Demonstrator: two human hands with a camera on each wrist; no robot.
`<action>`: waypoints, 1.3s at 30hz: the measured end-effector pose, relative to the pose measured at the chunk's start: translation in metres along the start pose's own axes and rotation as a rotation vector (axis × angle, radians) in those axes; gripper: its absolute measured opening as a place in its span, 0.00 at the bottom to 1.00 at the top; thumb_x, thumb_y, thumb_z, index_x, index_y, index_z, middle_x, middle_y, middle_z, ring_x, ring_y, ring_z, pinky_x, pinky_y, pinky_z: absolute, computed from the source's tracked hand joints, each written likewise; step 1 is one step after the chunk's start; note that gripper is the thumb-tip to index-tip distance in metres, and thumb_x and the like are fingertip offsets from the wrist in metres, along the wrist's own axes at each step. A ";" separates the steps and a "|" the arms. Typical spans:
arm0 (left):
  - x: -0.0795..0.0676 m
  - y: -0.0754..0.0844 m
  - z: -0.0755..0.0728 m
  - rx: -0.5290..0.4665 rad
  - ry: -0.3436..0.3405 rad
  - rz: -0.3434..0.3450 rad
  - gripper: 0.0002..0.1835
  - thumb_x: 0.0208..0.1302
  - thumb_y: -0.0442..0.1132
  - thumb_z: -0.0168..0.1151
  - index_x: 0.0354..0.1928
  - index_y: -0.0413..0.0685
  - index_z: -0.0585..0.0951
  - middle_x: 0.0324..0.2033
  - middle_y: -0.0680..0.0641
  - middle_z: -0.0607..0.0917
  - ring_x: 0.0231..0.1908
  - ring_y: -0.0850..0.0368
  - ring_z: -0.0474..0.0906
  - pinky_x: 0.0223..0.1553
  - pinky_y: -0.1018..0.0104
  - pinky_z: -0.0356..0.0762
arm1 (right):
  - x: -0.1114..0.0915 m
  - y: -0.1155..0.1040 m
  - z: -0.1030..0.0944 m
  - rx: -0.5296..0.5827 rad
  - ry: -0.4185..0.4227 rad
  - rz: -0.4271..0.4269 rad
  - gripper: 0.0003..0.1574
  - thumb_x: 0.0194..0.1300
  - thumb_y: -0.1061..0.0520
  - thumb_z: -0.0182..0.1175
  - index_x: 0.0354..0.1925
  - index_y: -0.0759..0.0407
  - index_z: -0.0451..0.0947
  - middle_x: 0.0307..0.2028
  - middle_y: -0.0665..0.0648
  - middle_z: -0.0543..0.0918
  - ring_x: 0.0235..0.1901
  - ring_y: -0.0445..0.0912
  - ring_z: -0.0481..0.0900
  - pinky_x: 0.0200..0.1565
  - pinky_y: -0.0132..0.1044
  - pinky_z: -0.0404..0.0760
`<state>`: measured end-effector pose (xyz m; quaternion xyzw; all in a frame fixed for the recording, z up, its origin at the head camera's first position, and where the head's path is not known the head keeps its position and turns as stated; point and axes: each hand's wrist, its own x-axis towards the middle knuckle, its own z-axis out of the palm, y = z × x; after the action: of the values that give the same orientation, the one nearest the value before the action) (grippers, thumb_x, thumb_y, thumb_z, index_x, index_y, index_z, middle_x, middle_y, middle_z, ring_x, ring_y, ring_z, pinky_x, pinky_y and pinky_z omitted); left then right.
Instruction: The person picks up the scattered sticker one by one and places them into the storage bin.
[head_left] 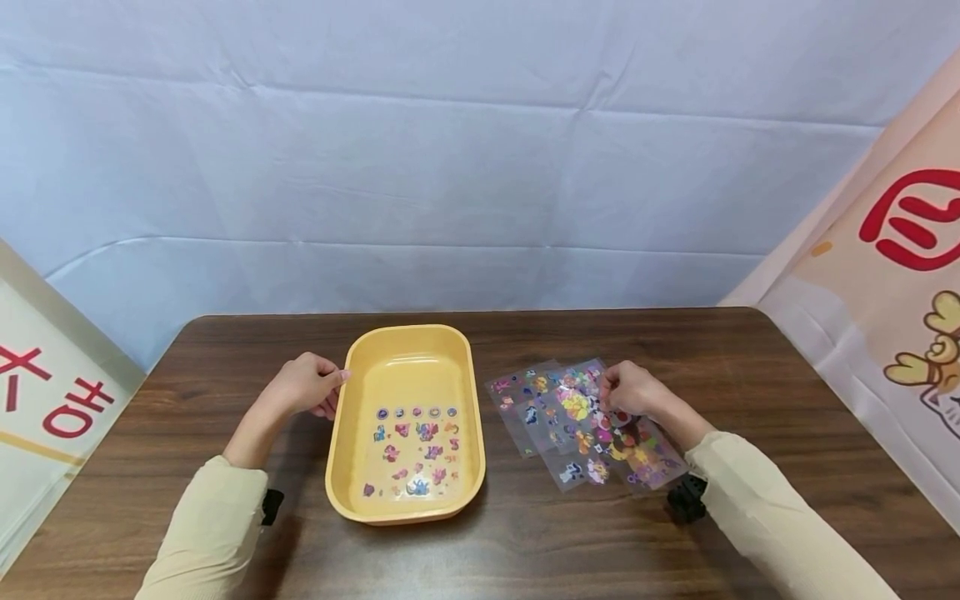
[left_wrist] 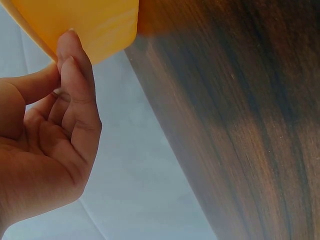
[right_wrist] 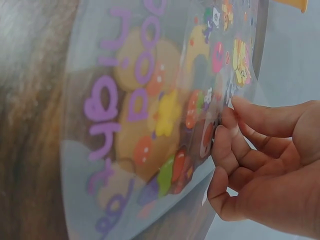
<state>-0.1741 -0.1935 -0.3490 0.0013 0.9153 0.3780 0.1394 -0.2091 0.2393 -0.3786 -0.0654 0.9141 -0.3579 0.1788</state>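
A yellow tray point(head_left: 411, 383) lies on the table, with a clear sticker sheet point(head_left: 417, 451) of small colourful figures inside it. My left hand point(head_left: 307, 387) pinches the tray's left rim between thumb and fingers; the left wrist view shows the thumb on one side of the wall point(left_wrist: 107, 30). To the right of the tray, several transparent sticker sheets point(head_left: 558, 454) overlap in a fan. At their upper right edge, my right hand point(head_left: 632, 390) pinches a sheet. In the right wrist view this clear sheet point(right_wrist: 200, 60) is held by its edge, beside another with purple lettering point(right_wrist: 106, 100).
The brown wooden table point(head_left: 585, 550) ends at a pale cloth backdrop point(head_left: 450, 167). Printed hangings stand at both sides, the right one point(head_left: 855, 292) with red marks and a cartoon figure. A black strap device point(head_left: 686, 498) sits under the right wrist.
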 end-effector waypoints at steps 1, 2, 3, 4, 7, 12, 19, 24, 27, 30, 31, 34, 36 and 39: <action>0.000 0.000 0.000 -0.003 0.002 -0.004 0.17 0.69 0.39 0.48 0.32 0.33 0.80 0.16 0.48 0.80 0.18 0.57 0.79 0.26 0.62 0.79 | 0.000 0.000 -0.001 0.000 -0.005 -0.001 0.10 0.51 0.77 0.49 0.23 0.66 0.69 0.22 0.57 0.72 0.15 0.42 0.59 0.19 0.33 0.60; 0.000 0.000 0.000 -0.004 0.002 -0.003 0.17 0.70 0.39 0.47 0.32 0.33 0.80 0.16 0.48 0.80 0.18 0.57 0.79 0.26 0.62 0.79 | 0.000 0.000 -0.001 -0.001 -0.011 -0.005 0.09 0.52 0.77 0.49 0.23 0.66 0.69 0.22 0.57 0.73 0.15 0.42 0.59 0.19 0.33 0.60; 0.000 0.000 0.000 -0.004 0.003 -0.004 0.17 0.70 0.39 0.48 0.32 0.33 0.80 0.15 0.48 0.80 0.18 0.57 0.79 0.26 0.62 0.79 | -0.001 0.000 -0.002 -0.002 -0.017 -0.010 0.09 0.52 0.76 0.49 0.24 0.66 0.69 0.22 0.57 0.73 0.15 0.42 0.60 0.19 0.33 0.61; 0.000 0.000 0.000 -0.002 0.001 0.000 0.17 0.70 0.39 0.47 0.33 0.33 0.80 0.16 0.48 0.80 0.18 0.57 0.79 0.26 0.62 0.79 | -0.001 0.000 -0.003 -0.003 -0.023 -0.018 0.08 0.52 0.76 0.49 0.24 0.67 0.69 0.22 0.57 0.73 0.15 0.42 0.60 0.19 0.34 0.61; 0.000 0.000 0.000 0.000 0.003 -0.004 0.17 0.69 0.39 0.48 0.31 0.33 0.80 0.16 0.48 0.80 0.18 0.57 0.79 0.26 0.62 0.79 | -0.002 0.000 -0.006 -0.005 -0.034 -0.042 0.08 0.52 0.75 0.50 0.23 0.67 0.70 0.21 0.57 0.74 0.15 0.43 0.63 0.19 0.34 0.63; 0.000 -0.001 -0.001 0.009 0.003 0.002 0.17 0.69 0.40 0.48 0.31 0.34 0.80 0.15 0.49 0.79 0.18 0.57 0.79 0.26 0.62 0.79 | -0.003 -0.001 -0.012 0.042 -0.057 -0.083 0.08 0.50 0.77 0.47 0.24 0.71 0.71 0.19 0.58 0.73 0.17 0.46 0.68 0.20 0.38 0.69; 0.001 -0.002 -0.001 0.011 0.007 0.018 0.16 0.69 0.39 0.49 0.32 0.34 0.81 0.15 0.49 0.79 0.18 0.57 0.79 0.26 0.61 0.79 | -0.003 -0.005 -0.019 0.038 -0.049 -0.122 0.08 0.49 0.78 0.48 0.24 0.73 0.73 0.22 0.59 0.76 0.20 0.46 0.72 0.26 0.41 0.76; 0.001 -0.003 0.000 0.010 0.012 0.016 0.16 0.68 0.39 0.49 0.31 0.34 0.81 0.15 0.49 0.79 0.18 0.57 0.79 0.26 0.60 0.80 | -0.004 -0.009 -0.024 0.036 -0.049 -0.130 0.08 0.48 0.77 0.47 0.24 0.72 0.73 0.21 0.57 0.75 0.21 0.46 0.72 0.28 0.42 0.76; 0.001 -0.002 0.000 0.007 0.011 0.013 0.16 0.68 0.39 0.49 0.32 0.34 0.81 0.16 0.48 0.79 0.18 0.57 0.79 0.26 0.60 0.80 | -0.004 -0.010 -0.027 0.047 -0.056 -0.135 0.10 0.48 0.77 0.46 0.24 0.72 0.73 0.21 0.57 0.75 0.22 0.47 0.72 0.28 0.42 0.75; 0.001 -0.002 0.000 0.008 0.009 0.013 0.16 0.69 0.39 0.49 0.32 0.34 0.81 0.16 0.48 0.79 0.18 0.57 0.79 0.26 0.60 0.80 | -0.004 -0.012 -0.030 0.055 -0.064 -0.136 0.10 0.50 0.77 0.45 0.24 0.72 0.74 0.22 0.57 0.75 0.22 0.48 0.73 0.28 0.43 0.75; 0.001 -0.003 0.000 0.008 0.008 0.013 0.16 0.69 0.39 0.49 0.31 0.34 0.81 0.16 0.48 0.79 0.18 0.57 0.79 0.26 0.60 0.80 | -0.004 -0.012 -0.030 0.056 -0.065 -0.133 0.10 0.50 0.77 0.45 0.24 0.72 0.74 0.22 0.58 0.75 0.22 0.49 0.73 0.28 0.43 0.75; 0.001 -0.002 0.000 0.011 0.009 0.014 0.17 0.69 0.39 0.48 0.30 0.35 0.81 0.16 0.48 0.79 0.18 0.57 0.79 0.26 0.60 0.80 | -0.004 -0.015 -0.032 0.049 -0.066 -0.139 0.10 0.51 0.76 0.45 0.24 0.71 0.73 0.22 0.57 0.75 0.23 0.51 0.74 0.29 0.45 0.75; 0.001 -0.002 0.000 0.015 0.010 0.017 0.17 0.69 0.40 0.48 0.28 0.36 0.80 0.15 0.48 0.79 0.18 0.57 0.79 0.26 0.60 0.79 | -0.004 -0.017 -0.033 0.049 -0.066 -0.141 0.10 0.51 0.76 0.45 0.24 0.70 0.73 0.21 0.57 0.75 0.23 0.52 0.73 0.30 0.45 0.75; 0.000 -0.002 0.001 0.015 0.021 0.014 0.17 0.69 0.40 0.49 0.27 0.36 0.80 0.15 0.48 0.79 0.18 0.57 0.79 0.26 0.61 0.79 | -0.002 -0.022 -0.033 0.052 -0.070 -0.146 0.10 0.52 0.75 0.45 0.24 0.70 0.73 0.22 0.57 0.74 0.24 0.53 0.73 0.30 0.45 0.74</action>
<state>-0.1737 -0.1942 -0.3506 0.0048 0.9195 0.3719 0.1269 -0.2198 0.2451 -0.3405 -0.1396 0.8905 -0.3911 0.1860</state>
